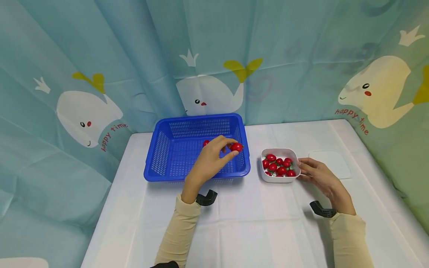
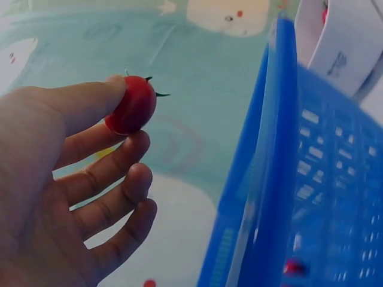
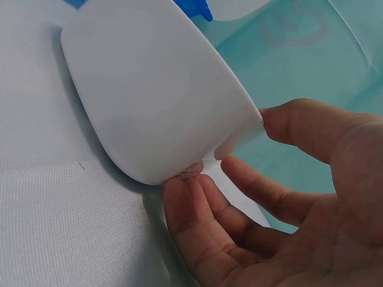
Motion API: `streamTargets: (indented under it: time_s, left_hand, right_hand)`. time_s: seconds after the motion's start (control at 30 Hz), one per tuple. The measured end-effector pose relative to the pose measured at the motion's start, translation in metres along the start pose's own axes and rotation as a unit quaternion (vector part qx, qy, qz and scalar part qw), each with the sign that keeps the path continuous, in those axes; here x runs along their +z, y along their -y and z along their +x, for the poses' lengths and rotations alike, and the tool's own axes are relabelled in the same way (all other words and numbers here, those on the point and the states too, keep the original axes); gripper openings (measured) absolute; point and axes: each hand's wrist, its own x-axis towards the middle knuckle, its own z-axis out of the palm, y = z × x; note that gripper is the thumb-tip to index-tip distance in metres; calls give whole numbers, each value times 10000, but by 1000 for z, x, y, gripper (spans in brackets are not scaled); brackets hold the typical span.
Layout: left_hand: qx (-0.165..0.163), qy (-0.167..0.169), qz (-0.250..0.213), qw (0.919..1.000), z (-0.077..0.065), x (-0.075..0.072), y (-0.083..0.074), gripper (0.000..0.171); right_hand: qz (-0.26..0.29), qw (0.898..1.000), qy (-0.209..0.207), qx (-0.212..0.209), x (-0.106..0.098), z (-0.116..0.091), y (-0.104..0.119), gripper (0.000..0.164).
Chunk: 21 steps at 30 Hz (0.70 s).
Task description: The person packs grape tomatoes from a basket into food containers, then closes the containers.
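My left hand (image 1: 208, 158) is over the right side of a blue plastic basket (image 1: 246, 160). Thumb and forefinger pinch a red cherry tomato (image 1: 236, 147) with a green stem tip; it also shows in the left wrist view (image 2: 134, 106). Another tomato (image 1: 206, 143) lies in the basket, partly covered by this hand. On the right, my right hand (image 1: 318, 175) holds the end of a white box (image 1: 279, 179) containing several cherry tomatoes. In the right wrist view the thumb is at the box's (image 3: 149, 89) rim and the fingers are lower on its wall.
A flat, pale lid-like piece (image 1: 331, 163) lies on the table behind the right hand. The white-covered table (image 1: 248, 230) meets a teal curtain (image 1: 140, 56) printed with whales at the back. The basket's rear rim stands close to the curtain.
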Motion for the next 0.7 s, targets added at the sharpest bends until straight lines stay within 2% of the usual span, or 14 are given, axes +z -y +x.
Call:
streamTargets:
  time_s: [0.33, 0.57, 0.7]
  left_hand:
    - [117, 156, 11, 9998, 15, 26, -20, 36]
    - [-128, -60, 499, 9987, 20, 56, -36, 35]
    - [-138, -168, 786, 9967, 21, 77, -49, 34]
  right_hand:
    - [-89, 9999, -50, 54, 0, -1, 2, 67]
    - [-47, 9999, -59, 90, 1, -1, 3, 66]
    - [31, 10000, -51, 36, 1, 0, 2, 65]
